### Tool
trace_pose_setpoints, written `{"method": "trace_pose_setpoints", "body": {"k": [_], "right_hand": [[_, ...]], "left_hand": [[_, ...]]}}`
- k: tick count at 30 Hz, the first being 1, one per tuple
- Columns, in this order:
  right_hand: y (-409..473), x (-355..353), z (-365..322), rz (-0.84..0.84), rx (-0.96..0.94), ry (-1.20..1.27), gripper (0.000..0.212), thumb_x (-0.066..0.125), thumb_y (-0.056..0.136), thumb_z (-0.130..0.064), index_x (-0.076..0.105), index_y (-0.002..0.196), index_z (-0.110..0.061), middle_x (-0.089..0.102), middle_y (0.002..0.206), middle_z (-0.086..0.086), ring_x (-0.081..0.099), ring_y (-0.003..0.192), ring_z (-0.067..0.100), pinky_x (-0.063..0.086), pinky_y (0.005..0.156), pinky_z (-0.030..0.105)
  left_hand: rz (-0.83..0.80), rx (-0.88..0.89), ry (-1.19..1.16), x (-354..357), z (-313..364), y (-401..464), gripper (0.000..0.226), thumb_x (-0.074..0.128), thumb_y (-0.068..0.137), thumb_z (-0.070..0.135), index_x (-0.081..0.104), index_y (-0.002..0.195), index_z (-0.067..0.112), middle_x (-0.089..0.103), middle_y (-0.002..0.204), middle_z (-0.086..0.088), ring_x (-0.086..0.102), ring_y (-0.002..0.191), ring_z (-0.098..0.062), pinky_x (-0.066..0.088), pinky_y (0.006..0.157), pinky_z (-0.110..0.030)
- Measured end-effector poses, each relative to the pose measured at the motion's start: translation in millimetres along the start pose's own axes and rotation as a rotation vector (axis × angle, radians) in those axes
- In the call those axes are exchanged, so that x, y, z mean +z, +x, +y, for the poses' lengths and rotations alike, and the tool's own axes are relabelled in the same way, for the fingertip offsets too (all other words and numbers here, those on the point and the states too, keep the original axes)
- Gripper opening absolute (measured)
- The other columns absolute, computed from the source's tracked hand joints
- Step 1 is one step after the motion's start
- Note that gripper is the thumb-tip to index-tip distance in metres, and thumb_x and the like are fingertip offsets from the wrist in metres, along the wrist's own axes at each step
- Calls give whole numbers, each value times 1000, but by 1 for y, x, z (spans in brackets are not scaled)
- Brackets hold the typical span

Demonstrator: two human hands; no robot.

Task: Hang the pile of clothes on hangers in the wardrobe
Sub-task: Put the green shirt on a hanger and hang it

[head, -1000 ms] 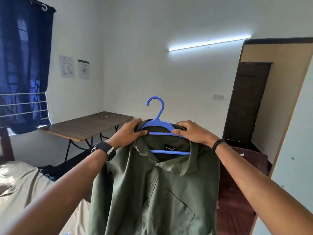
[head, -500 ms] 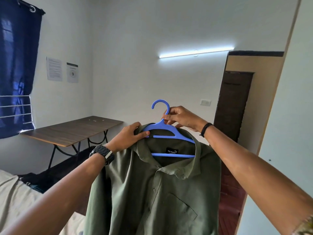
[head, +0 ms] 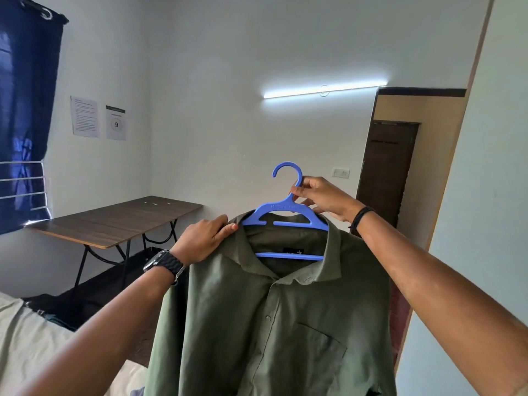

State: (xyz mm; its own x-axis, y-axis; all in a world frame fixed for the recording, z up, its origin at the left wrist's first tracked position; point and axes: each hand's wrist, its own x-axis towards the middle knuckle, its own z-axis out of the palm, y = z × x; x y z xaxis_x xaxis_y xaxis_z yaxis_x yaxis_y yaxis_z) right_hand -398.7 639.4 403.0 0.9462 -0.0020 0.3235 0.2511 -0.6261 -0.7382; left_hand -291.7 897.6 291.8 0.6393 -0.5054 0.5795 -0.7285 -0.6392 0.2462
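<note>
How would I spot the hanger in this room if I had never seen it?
Look to the middle of the room, in front of the white wall with the tube light. There a green shirt is held up by two hands. The hanger is the bright blue plastic piece in its collar, the only blue hook there.

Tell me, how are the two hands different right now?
The right hand pinches the neck of the blue hanger, while the left hand holds the green shirt at its shoulder. The right hand is higher than the left. The left wrist wears a watch; the right wears a thin black band. Both hold the same hung shirt up.
</note>
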Motion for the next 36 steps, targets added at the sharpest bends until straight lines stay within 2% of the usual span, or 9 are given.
{"method": "trace_pose_setpoints", "body": {"k": [3,8,11,15,21,25,29,32,36], "right_hand": [[-2,-11,2,35,-22,37,11,48,100,-25,55,93,-19,65,97,5,68,77,17,55,70,24],[-7,-39,-1,29,4,118,12,46,99,-27,53,101,-17,65,97,4,72,79,24,55,71,24],[-9,-51,-6,29,23,78,14,46,99,-30,55,99,-18,66,102,3,71,88,27,52,85,35],[-10,-55,-13,54,22,120,15,47,99,-28,56,96,-17,67,98,4,70,89,30,53,86,41],[-18,-60,-12,58,44,176,15,46,100,-26,56,96,-16,66,95,5,70,84,27,53,85,39],[-22,-64,-8,66,60,142,14,46,100,-26,55,97,-16,66,97,5,70,85,26,52,87,40],[-25,-64,-4,102,54,106,13,44,101,-24,53,97,-16,66,97,5,70,83,24,54,79,31],[-26,-69,-2,114,47,125,13,43,101,-21,53,96,-14,65,95,6,69,82,24,54,82,31],[-26,-65,-4,53,50,126,13,44,100,-21,54,97,-13,64,96,7,69,84,27,55,81,30]], "left_hand": [[-30,-35,-99,6,-13,-4,42,42,91,58,45,82,18,54,68,2,52,67,-19,38,61,-35],[44,-220,-810,11,-21,-8,12,66,87,21,62,87,9,72,86,-8,67,76,-17,54,69,-24],[53,-269,-1094,9,-15,-5,20,66,83,25,57,79,7,71,76,-8,63,64,-16,53,58,-21],[139,-306,-1295,7,-15,1,24,60,82,33,55,77,9,66,67,-3,60,59,-11,53,55,-20],[173,-419,-1546,16,-19,13,29,58,92,37,68,96,10,71,89,-7,66,83,-17,55,82,-31],[110,-556,-1493,20,-28,20,38,64,89,34,68,109,3,70,99,-12,65,89,-22,56,80,-32],[127,-666,-1106,20,-18,33,28,55,96,32,65,94,6,63,98,-11,57,75,-18,46,65,-26],[283,-467,-863,14,10,48,24,53,96,34,62,96,11,64,100,-10,57,80,-14,44,71,-24],[-1,-32,-642,3,70,62,33,65,88,37,58,116,22,63,103,6,60,95,-7,45,84,-21]]}}
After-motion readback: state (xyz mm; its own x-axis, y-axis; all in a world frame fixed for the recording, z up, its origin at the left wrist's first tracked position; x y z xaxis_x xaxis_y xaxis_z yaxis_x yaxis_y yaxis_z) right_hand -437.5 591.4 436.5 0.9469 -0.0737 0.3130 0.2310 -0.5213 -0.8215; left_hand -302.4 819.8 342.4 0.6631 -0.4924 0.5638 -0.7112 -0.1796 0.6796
